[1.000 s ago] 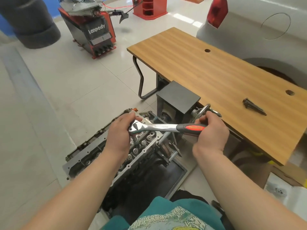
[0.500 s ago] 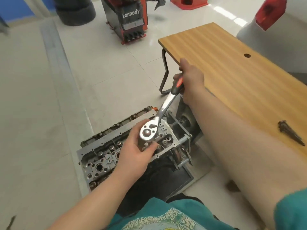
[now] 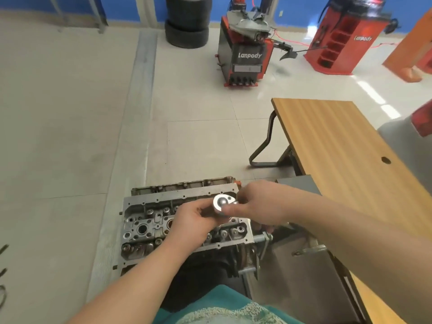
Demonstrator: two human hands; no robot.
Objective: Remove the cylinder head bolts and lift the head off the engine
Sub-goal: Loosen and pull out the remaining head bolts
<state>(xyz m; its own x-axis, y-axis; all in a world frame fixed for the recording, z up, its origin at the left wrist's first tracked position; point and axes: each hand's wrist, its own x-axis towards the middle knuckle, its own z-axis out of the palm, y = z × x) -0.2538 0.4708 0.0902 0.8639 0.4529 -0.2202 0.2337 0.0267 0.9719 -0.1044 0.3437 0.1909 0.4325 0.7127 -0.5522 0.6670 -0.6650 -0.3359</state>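
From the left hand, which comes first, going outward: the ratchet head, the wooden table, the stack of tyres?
1. Ratchet head: right at the left hand, which grips just below it, over the engine.
2. Wooden table: off to the right.
3. Stack of tyres: far back by the blue wall.

A pale tiled floor (image 3: 70, 113) runs to a blue wall (image 3: 140, 5), with a wooden table (image 3: 339, 148) at right.

Bright, even light; glare streaks on the floor tiles (image 3: 371, 90) upper right; hands seem motion-blurred; edges bow outward.
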